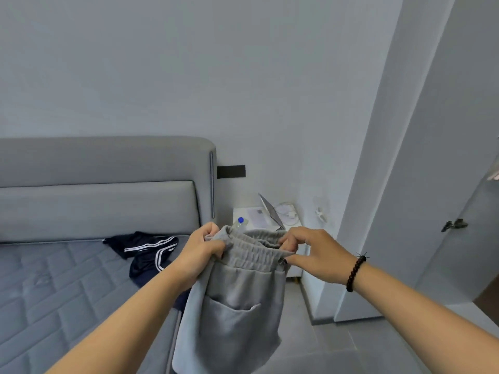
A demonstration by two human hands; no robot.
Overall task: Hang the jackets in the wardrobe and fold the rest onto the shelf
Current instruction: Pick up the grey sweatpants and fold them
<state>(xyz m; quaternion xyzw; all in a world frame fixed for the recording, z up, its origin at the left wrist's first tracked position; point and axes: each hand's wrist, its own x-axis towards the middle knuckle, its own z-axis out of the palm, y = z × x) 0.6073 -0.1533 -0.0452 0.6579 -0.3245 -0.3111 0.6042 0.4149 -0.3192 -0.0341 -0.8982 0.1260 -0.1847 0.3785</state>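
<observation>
A pair of grey sweatpants (232,314) hangs in front of me, held up by its elastic waistband, with a patch pocket facing me. My left hand (201,252) grips the left end of the waistband in a fist. My right hand (310,252) pinches the right end between thumb and fingers; a dark bead bracelet sits on that wrist. A navy garment with white stripes (147,251) lies crumpled on the mattress (54,287) behind my left arm. The lower legs of the sweatpants drop out of view.
A grey padded headboard (102,195) runs along the wall at left. A white bedside table (259,214) with a blue-capped bottle (240,221), papers and a cable stands behind the sweatpants. A white wardrobe door with a dark handle (455,224) is at right.
</observation>
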